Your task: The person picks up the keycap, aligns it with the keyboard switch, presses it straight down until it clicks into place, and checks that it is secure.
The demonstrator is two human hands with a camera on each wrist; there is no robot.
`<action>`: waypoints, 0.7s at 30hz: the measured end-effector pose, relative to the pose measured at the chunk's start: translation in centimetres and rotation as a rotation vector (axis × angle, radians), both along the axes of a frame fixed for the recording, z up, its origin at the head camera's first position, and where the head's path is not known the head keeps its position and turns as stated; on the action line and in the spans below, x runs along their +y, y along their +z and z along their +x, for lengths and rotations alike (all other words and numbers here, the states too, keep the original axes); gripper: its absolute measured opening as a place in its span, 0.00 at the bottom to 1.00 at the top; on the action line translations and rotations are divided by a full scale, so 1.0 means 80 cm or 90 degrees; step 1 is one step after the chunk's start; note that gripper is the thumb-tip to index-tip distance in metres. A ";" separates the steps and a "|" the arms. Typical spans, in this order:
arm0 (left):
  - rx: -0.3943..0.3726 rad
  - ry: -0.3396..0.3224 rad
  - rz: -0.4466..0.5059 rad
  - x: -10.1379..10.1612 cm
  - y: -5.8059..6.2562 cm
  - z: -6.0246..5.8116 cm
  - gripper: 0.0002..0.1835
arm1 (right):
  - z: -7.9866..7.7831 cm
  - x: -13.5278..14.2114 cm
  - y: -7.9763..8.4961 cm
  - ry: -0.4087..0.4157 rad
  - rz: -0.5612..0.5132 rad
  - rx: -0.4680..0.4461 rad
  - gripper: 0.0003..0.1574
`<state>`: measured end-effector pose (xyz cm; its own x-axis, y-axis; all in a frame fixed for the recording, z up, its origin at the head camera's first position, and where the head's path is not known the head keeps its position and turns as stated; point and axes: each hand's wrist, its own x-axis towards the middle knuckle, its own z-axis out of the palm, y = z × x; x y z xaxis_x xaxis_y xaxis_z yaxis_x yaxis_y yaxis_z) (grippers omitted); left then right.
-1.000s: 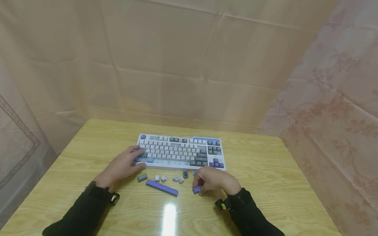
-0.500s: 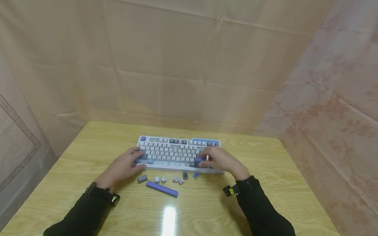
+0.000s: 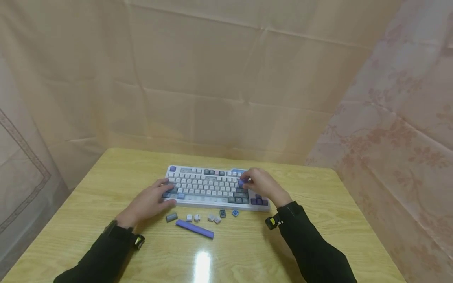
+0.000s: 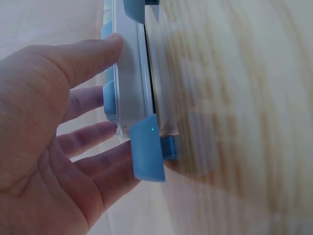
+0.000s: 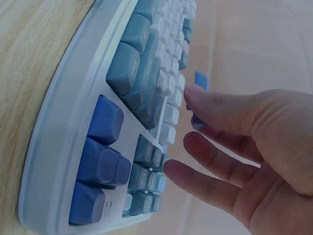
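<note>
Two bare hands work at a white-framed keyboard (image 3: pixel 212 205) on a wood-grain table (image 3: pixel 159 255). Your right hand (image 3: pixel 263 184) pinches a purple keycap (image 3: pixel 241 182) between thumb and finger above the keyboard's right part, the remaining fingers loosely bent; whether the cap touches the keys below cannot be told. Your left hand (image 3: pixel 148 201), fingers spread and relaxed, rests on the keyboard's left end, thumb on its front edge, gripping nothing. Just in front of the keyboard, from its left toward its right, lie a grey keycap (image 3: pixel 171 217), four pale keycaps (image 3: pixel 189 217), a dark keycap (image 3: pixel 222 214) and a blue keycap (image 3: pixel 235 213). Nearer you than that row of caps before the keyboard, a long purple bar (image 3: pixel 194 229) lies aslant. Beyond the keyboard hangs a beige curtain (image 3: pixel 212 78).
</note>
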<state>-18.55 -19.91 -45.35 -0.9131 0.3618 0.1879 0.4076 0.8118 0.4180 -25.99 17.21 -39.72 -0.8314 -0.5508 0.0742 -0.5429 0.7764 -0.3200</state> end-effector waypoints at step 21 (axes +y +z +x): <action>-0.015 0.013 0.003 0.003 0.001 0.002 0.32 | -0.023 -0.014 -0.011 -0.072 0.044 0.014 0.15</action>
<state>-18.39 -19.66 -45.27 -0.9245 0.3424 0.1677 0.3811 0.8177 0.4314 -27.81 16.08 -40.60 -0.8870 -0.4579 0.0588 -0.4570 0.8528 -0.2527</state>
